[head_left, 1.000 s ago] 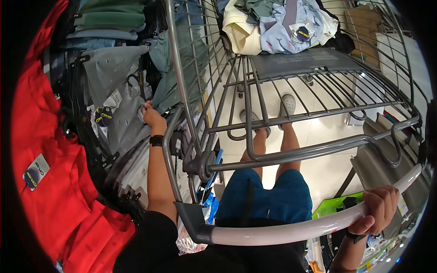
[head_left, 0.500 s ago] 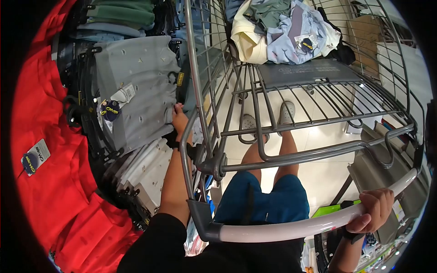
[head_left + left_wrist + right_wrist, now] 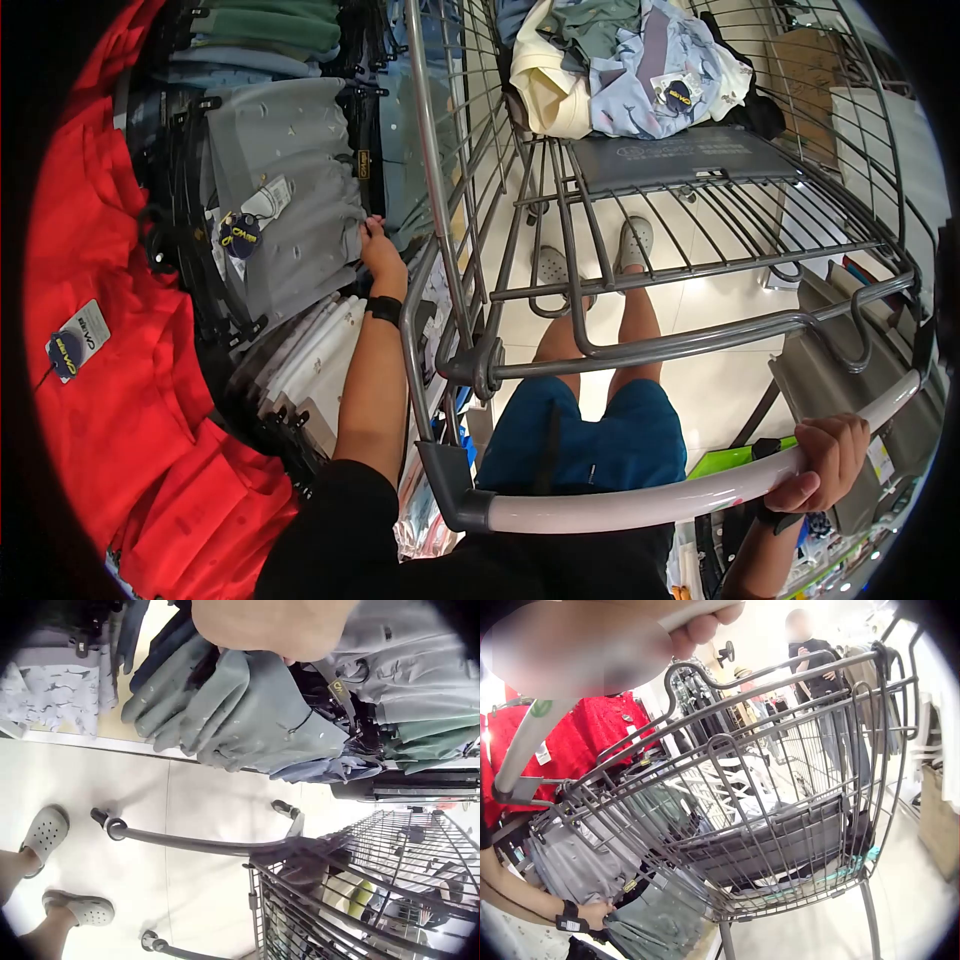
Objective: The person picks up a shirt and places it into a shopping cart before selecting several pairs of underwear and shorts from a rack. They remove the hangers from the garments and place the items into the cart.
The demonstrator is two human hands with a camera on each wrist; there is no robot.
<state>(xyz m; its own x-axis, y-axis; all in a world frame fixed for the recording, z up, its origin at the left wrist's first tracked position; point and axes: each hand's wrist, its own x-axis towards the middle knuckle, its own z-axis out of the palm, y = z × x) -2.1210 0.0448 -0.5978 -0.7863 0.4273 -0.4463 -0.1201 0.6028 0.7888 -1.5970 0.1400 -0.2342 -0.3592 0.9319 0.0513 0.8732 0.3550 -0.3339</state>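
Note:
My left hand (image 3: 383,259) pinches the right edge of the grey patterned garment (image 3: 290,190) hanging in the rack at the left. That garment carries a white label and a round dark tag (image 3: 239,236). In the left wrist view the hand (image 3: 274,626) fills the top, above grey-green garments (image 3: 255,712), its fingertips mostly hidden. My right hand (image 3: 825,462) is curled round the pale handle (image 3: 620,511) of the shopping cart. The right wrist view shows the left hand (image 3: 596,915) at the grey garment's edge.
Red garments (image 3: 120,400) fill the far left. Folded clothes (image 3: 650,75) lie in the cart beyond its grey seat panel (image 3: 690,160). Green garments (image 3: 270,28) hang at the back left. A person (image 3: 829,697) stands beyond the cart. Grey clogs (image 3: 46,834) are on the pale floor.
Since a second ago the grey garment has gone from bunched to hanging flatter, and the cart has shifted slightly right in view. My left hand has moved right; my right hand keeps its grip.

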